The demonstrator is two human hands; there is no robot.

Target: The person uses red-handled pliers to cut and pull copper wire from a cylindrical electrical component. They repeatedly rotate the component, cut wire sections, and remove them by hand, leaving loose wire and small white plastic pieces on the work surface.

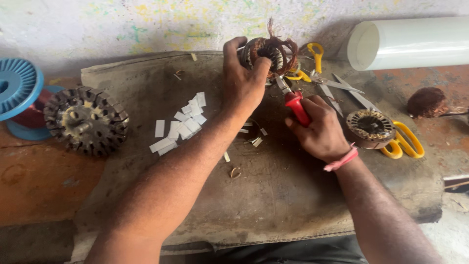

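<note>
— Two hands at work in the head view. What is your left hand (244, 80) gripping?

— Your left hand is wrapped around the wound stator (268, 54), fingers curled over its rim, holding it tilted above the far edge of the grey mat (273, 195). Copper wire ends stick up from it.

— And your right hand (320, 129)?

— Closed tight on the red-handled tool (295, 105), whose metal tip meets the stator's lower edge.

— What lies about the mat?

— On the mat, left of your forearm, a scatter of white paper strips (183, 124). Just off the mat's left edge, a bare slotted core (85, 120), with a blue spool (19, 93) beyond it. On the mat's right part, a smaller stator (370, 128) rests against yellow-handled scissors (403, 139). Behind the mat, at the right, a white roll (415, 41).
</note>
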